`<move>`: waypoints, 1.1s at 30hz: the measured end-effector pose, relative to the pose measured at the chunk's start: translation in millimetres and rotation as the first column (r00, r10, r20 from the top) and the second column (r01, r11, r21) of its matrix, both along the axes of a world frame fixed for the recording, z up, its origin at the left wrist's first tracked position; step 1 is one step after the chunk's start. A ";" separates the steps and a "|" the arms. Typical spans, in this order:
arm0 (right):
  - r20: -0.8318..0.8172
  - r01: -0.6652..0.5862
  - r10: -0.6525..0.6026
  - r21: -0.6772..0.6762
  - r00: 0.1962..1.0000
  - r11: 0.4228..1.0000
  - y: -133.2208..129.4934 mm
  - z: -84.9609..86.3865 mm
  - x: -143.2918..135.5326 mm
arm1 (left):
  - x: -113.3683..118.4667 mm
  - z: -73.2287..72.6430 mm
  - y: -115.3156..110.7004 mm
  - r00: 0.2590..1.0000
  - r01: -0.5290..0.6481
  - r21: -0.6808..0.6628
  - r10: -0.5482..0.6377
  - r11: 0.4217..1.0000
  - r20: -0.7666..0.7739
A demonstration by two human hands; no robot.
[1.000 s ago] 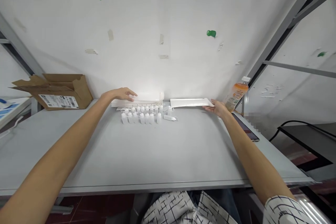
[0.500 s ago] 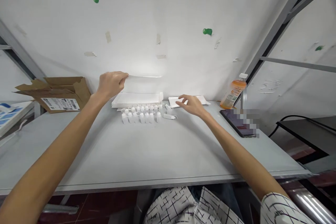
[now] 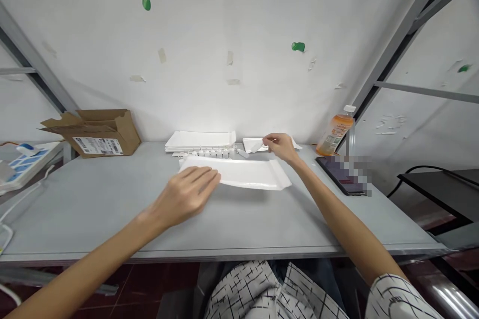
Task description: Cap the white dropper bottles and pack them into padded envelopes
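Note:
My left hand (image 3: 194, 190) is closed on the left part of a flat white envelope (image 3: 249, 173) with a flap at its right end. The envelope hangs tilted just above the table. My right hand (image 3: 282, 146) pinches a small, thin white piece (image 3: 258, 146), whose exact kind I cannot make out. It is over a flat white packet (image 3: 248, 144) by the wall. Behind the held envelope shows a row of small white bottle-shaped pieces (image 3: 219, 153), partly hidden. A stack of white envelopes (image 3: 202, 138) lies at the back.
An opened cardboard box (image 3: 99, 134) stands at the back left, with a white and blue case (image 3: 28, 164) beyond it. At the right are an orange drink bottle (image 3: 336, 132) and a phone (image 3: 339, 175). The wall (image 3: 262, 104) closes off the table's (image 3: 232, 229) back.
My left hand has brought the envelope down and towards me from near the wall, and its broad side now shows. My right hand has closed its fingers on a small white piece.

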State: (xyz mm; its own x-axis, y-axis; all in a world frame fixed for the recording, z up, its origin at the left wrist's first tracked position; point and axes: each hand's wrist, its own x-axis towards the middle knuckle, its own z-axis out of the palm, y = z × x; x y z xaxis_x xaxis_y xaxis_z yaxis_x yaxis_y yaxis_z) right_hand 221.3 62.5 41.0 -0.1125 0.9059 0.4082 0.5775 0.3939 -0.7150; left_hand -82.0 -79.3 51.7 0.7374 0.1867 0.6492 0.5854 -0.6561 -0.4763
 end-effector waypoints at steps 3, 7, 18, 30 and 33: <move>-0.163 0.083 -0.082 -0.002 0.983 0.997 -6.9 -6.6 33.8 | 10.6 -25.4 -1.5 1.000 0.003 -0.268 -0.010 0.963 -0.024; -0.285 0.169 -0.180 -0.063 0.942 0.984 -17.3 -26.1 60.7 | 23.5 -45.7 9.1 0.996 -0.046 -0.519 0.001 0.854 -0.087; -0.383 -0.258 0.147 -0.256 0.912 0.932 -42.5 -15.0 53.6 | 80.3 -64.1 37.1 0.997 -0.082 -0.723 0.050 0.686 -0.066; -0.215 -0.271 0.190 -0.455 0.958 0.848 -59.6 -8.8 75.4 | 77.0 -65.9 41.4 0.984 0.048 -0.800 0.107 0.598 0.139; -0.233 -0.280 0.189 -0.469 0.954 0.837 -62.2 -13.1 74.0 | 76.8 -68.2 41.6 0.976 0.082 -0.787 0.110 0.612 0.186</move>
